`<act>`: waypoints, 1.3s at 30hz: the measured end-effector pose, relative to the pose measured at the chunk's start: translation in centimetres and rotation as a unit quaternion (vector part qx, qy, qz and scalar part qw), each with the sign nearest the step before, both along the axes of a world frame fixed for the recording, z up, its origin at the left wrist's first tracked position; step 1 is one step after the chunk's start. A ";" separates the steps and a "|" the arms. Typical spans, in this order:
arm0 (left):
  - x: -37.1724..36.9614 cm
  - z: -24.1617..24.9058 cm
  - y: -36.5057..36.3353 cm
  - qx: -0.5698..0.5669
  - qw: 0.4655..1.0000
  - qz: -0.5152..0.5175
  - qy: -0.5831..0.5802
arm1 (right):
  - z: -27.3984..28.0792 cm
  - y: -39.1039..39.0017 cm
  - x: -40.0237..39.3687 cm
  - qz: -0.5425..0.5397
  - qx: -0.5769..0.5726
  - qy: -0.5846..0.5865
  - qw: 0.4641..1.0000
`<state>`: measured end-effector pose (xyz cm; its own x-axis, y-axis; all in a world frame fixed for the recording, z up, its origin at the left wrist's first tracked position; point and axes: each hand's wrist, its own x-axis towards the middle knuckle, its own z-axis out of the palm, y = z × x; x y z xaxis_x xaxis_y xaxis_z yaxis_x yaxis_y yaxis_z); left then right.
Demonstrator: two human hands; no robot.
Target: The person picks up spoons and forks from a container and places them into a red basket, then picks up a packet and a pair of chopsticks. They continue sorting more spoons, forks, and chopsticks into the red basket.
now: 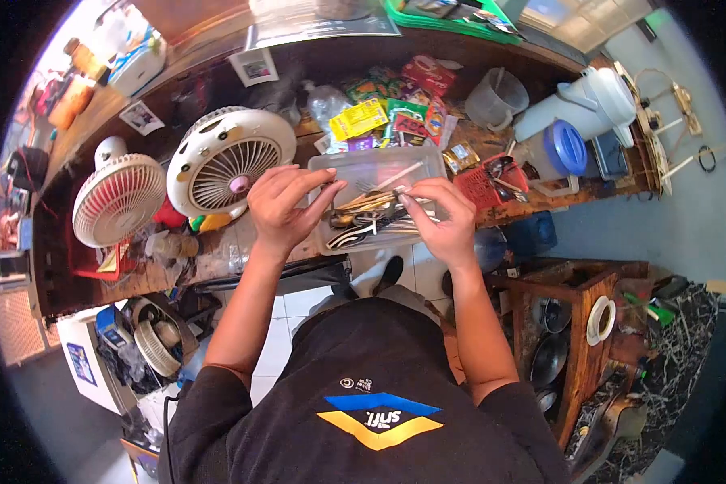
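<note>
A clear plastic container (327, 234) stands at the table's front edge, between my hands. Inside it lie several pieces of cutlery (369, 211), some golden, some silver, some with dark handles. A pale stick-like piece (401, 174) slants across the container's far part. At the container's left rim is my left hand (286, 206), thumb and index finger brought close together in a pinch; anything between them is too small to name. My right hand (446, 218) reaches over the right side, its thumb and index finger pinched above the cutlery. What they grip is mostly hidden.
Two fans (232, 161) (119, 200) stand on the left. Behind the container lie colourful sachets (359, 119). To the right are a red basket (492, 184) with utensils, a grey pitcher (496, 98), a thermos jug (581, 105) and a blue-lidded container (566, 149).
</note>
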<state>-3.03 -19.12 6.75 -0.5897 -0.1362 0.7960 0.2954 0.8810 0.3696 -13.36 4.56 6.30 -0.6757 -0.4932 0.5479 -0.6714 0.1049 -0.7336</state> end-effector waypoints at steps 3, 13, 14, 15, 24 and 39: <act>-1.6 0.2 1.2 0.013 0.999 -0.044 -0.001 | 0.9 1.5 0.0 -0.007 -0.010 -0.009 1.000; -7.3 3.4 7.0 -0.003 0.992 -0.129 -0.012 | 2.5 8.7 -3.1 -0.058 -0.040 0.012 0.997; -8.0 3.8 7.8 -0.005 0.992 -0.129 -0.011 | 2.8 9.8 -3.9 -0.058 -0.041 0.013 0.997; -8.7 4.3 8.6 -0.015 0.991 -0.130 -0.005 | 3.0 11.0 -4.8 -0.076 -0.052 0.030 0.995; -16.3 6.7 16.4 -0.012 0.990 -0.131 0.052 | 2.6 19.0 -13.2 -0.150 -0.124 0.036 0.980; -23.1 -0.2 24.2 -0.074 0.990 -0.089 0.085 | -2.5 21.4 -17.8 -0.028 -0.038 -0.016 0.999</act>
<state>-26.16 5.04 6.54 -0.4502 0.0831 0.8890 0.4977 0.8500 0.1726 -31.14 25.96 3.84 -0.7188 -0.4125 0.5596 -0.6421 0.0856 -0.7618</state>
